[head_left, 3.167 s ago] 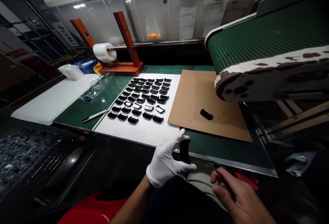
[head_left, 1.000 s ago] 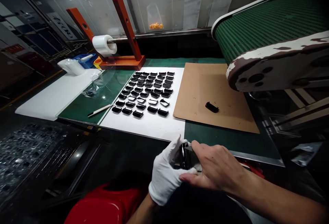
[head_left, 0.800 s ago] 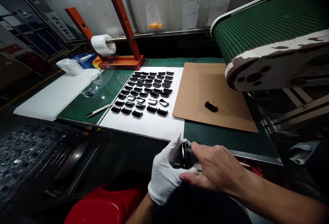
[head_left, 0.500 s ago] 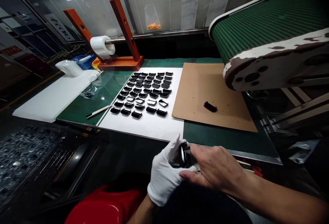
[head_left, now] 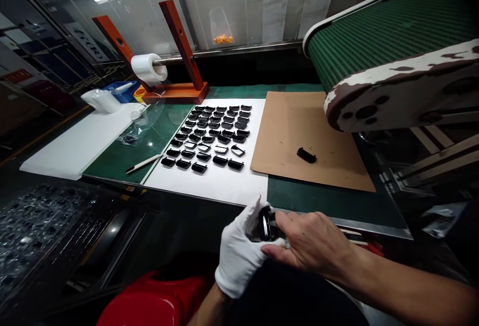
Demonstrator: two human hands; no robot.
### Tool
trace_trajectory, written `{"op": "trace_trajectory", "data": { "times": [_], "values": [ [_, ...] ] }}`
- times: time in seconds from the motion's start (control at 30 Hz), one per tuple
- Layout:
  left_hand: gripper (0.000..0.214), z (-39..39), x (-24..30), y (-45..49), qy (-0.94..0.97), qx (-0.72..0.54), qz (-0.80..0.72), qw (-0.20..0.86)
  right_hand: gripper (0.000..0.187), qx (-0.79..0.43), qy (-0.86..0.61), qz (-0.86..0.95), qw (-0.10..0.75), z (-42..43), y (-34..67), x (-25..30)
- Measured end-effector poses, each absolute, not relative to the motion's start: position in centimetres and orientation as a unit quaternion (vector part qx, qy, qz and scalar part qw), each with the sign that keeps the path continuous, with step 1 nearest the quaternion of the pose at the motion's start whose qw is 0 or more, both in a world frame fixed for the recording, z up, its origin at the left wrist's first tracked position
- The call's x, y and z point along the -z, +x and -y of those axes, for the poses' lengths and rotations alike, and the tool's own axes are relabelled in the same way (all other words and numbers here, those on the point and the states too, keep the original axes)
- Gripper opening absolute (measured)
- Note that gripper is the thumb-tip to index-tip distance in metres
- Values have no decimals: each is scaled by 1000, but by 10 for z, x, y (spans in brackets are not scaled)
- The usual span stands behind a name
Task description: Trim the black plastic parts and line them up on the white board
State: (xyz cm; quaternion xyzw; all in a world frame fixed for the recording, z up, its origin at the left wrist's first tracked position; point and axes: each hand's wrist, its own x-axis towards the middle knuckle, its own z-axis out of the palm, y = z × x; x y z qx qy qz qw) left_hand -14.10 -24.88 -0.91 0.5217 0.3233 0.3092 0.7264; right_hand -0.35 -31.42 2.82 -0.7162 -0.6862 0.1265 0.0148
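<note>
My left hand (head_left: 239, 251), in a white glove, is closed around a small glossy black plastic part (head_left: 266, 225) held upright just below the table's front edge. My bare right hand (head_left: 312, 243) is pressed against the same part, fingers pinched at its right side; whether it holds a tool is hidden. Several matching black parts (head_left: 211, 136) lie in neat rows on a white sheet (head_left: 220, 186). One single black part (head_left: 306, 155) lies on the brown cardboard sheet (head_left: 299, 121).
A green conveyor belt (head_left: 389, 36) overhangs the right of the green table. An orange stand with a white film roll (head_left: 149, 69) sits at the back. A white pen-like tool (head_left: 144, 163) lies left of the rows. A white board (head_left: 78, 141) lies far left.
My right hand came up from the lower right and joined the left on the black part. Over the last second both hands barely shift; the part turns slightly.
</note>
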Motion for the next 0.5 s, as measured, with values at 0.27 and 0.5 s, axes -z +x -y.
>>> {"op": "trace_trajectory", "data": {
  "times": [0.27,0.5],
  "values": [
    [74,247,8,-139,514,-313,-327,728,71,-82,-703,706,43,315,-4,-24],
    [91,244,20,-142,478,-296,-349,750,53,-89,-705,641,290,327,-21,14]
  ]
}}
